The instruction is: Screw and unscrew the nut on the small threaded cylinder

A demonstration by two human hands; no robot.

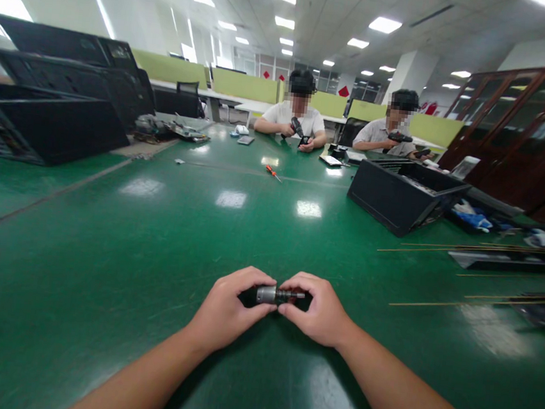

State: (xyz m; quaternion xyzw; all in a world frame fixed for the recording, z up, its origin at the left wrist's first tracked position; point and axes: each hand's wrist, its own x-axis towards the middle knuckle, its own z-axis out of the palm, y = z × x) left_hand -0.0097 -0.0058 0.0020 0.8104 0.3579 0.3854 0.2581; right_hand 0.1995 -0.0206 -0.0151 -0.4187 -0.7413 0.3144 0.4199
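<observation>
My left hand point(226, 309) and my right hand point(319, 312) meet just above the green table point(152, 257), near its front edge. Between them they grip a small metal cylindrical part point(277, 294) with a silver body and a darker, thinner shaft pointing right. The left fingers wrap round the silver end. The right fingers pinch the shaft end. Both forearms reach in from the bottom of the view.
A red-handled screwdriver point(272, 171) lies mid-table. An open black computer case point(403, 194) sits at right, black cases point(45, 112) stack at left. Thin rods and dark parts point(503, 256) lie far right. Two people sit at the far end, holding tools.
</observation>
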